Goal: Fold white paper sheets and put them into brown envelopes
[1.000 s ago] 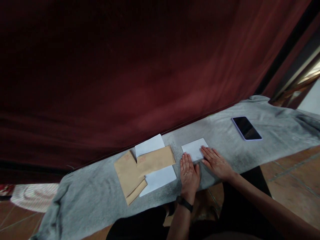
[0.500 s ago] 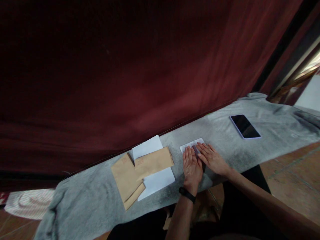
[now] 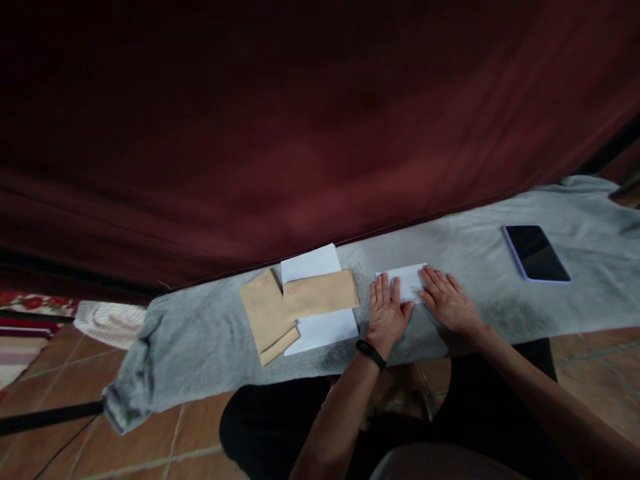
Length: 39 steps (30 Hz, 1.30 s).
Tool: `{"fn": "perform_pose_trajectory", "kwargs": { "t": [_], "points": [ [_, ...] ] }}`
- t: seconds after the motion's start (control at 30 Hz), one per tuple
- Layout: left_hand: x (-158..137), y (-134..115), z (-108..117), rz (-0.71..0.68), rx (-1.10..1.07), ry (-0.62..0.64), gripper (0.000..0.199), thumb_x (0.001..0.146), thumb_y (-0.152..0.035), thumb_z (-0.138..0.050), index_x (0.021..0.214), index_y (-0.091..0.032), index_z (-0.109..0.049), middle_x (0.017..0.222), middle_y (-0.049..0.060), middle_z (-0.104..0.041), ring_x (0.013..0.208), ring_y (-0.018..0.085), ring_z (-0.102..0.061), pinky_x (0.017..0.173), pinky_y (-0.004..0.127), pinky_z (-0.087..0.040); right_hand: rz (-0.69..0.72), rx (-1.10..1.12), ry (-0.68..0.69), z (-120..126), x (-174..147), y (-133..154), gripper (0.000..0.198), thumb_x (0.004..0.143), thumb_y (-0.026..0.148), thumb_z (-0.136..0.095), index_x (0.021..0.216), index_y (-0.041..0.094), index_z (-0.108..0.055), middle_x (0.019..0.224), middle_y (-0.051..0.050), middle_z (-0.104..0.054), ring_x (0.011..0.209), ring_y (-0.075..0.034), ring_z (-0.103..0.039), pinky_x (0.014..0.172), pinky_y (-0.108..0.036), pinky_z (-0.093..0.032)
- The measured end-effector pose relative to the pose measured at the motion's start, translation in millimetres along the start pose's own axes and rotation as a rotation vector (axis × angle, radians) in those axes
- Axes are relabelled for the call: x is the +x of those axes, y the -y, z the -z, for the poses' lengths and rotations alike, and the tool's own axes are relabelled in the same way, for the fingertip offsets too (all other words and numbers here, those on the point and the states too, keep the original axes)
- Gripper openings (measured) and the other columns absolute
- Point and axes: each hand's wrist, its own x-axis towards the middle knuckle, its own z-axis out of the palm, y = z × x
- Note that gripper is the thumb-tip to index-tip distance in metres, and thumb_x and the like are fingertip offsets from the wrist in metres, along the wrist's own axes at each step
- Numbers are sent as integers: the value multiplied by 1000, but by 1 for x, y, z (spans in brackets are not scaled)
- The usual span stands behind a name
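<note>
A small piece of folded white paper (image 3: 407,283) lies flat on the grey cloth. My left hand (image 3: 388,312), with a black band on its wrist, rests on the paper's left end, fingers stretched out. Over its right end lies my right hand (image 3: 450,300), also flat with the fingers extended. Between the two hands the middle of the paper shows. To the left, brown envelopes (image 3: 320,293) lie across white paper sheets (image 3: 324,331), some of which they cover.
A phone in a purple case (image 3: 537,253) lies at the right on the grey cloth (image 3: 200,340), which covers a long narrow surface. A dark red curtain (image 3: 300,167) hangs along its far side. Tiled floor (image 3: 195,427) shows below the near edge.
My hands have moved apart from close together, uncovering the paper's middle. The view has shifted, so the phone appears farther right. The envelopes and sheets lie as before.
</note>
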Motion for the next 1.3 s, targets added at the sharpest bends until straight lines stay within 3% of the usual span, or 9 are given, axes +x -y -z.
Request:
{"fn": "perform_pose_trajectory", "kwargs": {
  "t": [0.2,0.4,0.7,0.93,1.1,1.2,1.3],
  "points": [
    [-1,1,2,24,-6,-8,75,100,-59,-43,161,-19,-25,169,17,-24,157,34,-17,125,57,-26,0,6,24,6,14,4,58,106,37,-30,157,10,-39,159,-17,-44,146,-34,-41,121,-56,-29],
    [2,-2,3,23,29,32,76,100,-56,-42,162,-17,-24,168,17,-26,157,35,-18,124,59,-26,107,57,87,-2,27,22,54,106,33,-30,154,14,-45,161,-14,-42,149,-29,-38,122,-53,-27],
    [7,-5,6,34,87,92,74,101,-59,-36,160,-14,-28,166,19,-29,156,36,-22,125,58,-23,22,-29,52,-6,23,18,55,105,35,-32,156,14,-41,164,-15,-36,149,-33,-35,119,-55,-29],
    [5,-1,6,22,96,93,78,101,-62,-34,163,-16,-22,168,18,-25,157,34,-20,125,58,-24,-68,-57,13,-4,19,2,62,106,42,-29,160,11,-32,162,-18,-39,147,-33,-39,119,-54,-30],
    [-4,-1,4,52,67,71,83,100,-60,-41,161,-7,-23,168,21,-24,157,34,-20,126,53,-25,-99,-58,-12,-7,18,-2,64,106,45,-31,160,12,-31,160,-16,-42,145,-33,-42,119,-53,-30],
    [-13,2,14,19,42,61,80,101,-57,-41,160,-5,-25,167,21,-27,157,31,-20,128,52,-21,-97,-44,-34,-7,18,0,63,105,44,-32,160,13,-30,160,-16,-42,145,-33,-43,118,-54,-30],
    [-20,17,36,-63,11,43,77,99,-55,-47,162,-17,-22,170,13,-22,159,28,-12,129,55,-14,-89,-33,-49,-5,18,2,63,105,43,-33,160,12,-31,160,-17,-43,145,-34,-43,118,-54,-31]
  ]
}}
